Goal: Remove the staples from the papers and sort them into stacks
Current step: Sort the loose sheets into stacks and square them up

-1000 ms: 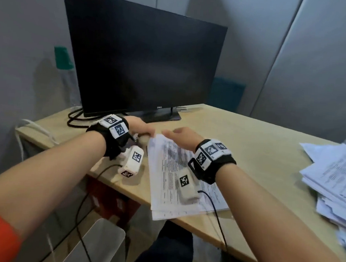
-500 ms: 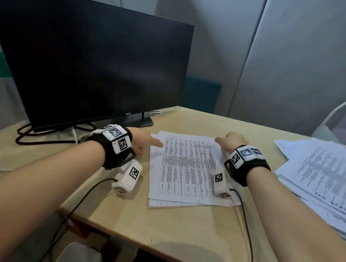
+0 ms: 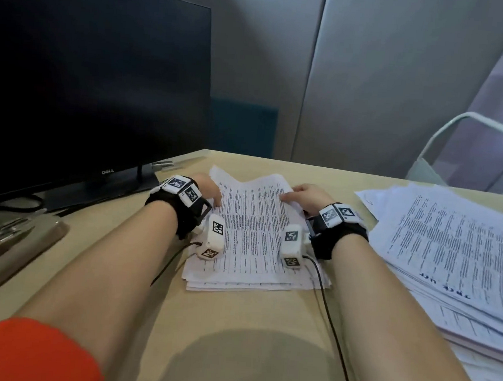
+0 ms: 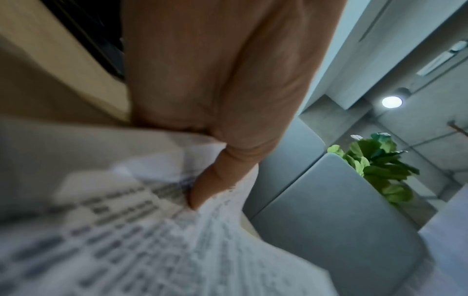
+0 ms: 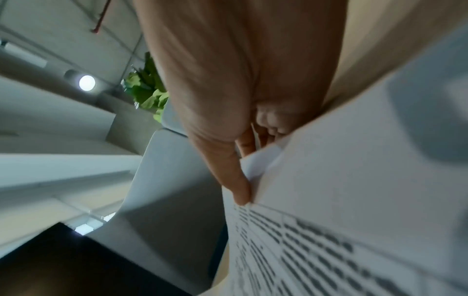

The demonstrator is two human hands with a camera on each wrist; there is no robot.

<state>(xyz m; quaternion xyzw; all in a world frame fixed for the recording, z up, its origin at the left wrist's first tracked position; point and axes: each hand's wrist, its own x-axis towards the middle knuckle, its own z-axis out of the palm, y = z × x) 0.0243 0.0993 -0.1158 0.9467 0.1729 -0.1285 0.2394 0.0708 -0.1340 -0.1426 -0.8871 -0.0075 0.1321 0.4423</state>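
Wooden worktop [image 3: 252, 324] carried the printed papers [image 3: 253, 235] mid-frame. Since half a second earlier, both hands had closed in: left hand [image 3: 208, 189] and right hand [image 3: 306, 197] pinched the lifted far corners.

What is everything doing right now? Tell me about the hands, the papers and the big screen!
Left hand: pinching the top sheet's far left corner.
Right hand: pinching the top sheet's far right corner.
Top sheet: far edge lifted and curled.
Middle stack: flat on the desk.
Right pile: messy, fanned out.
Monitor: dark.
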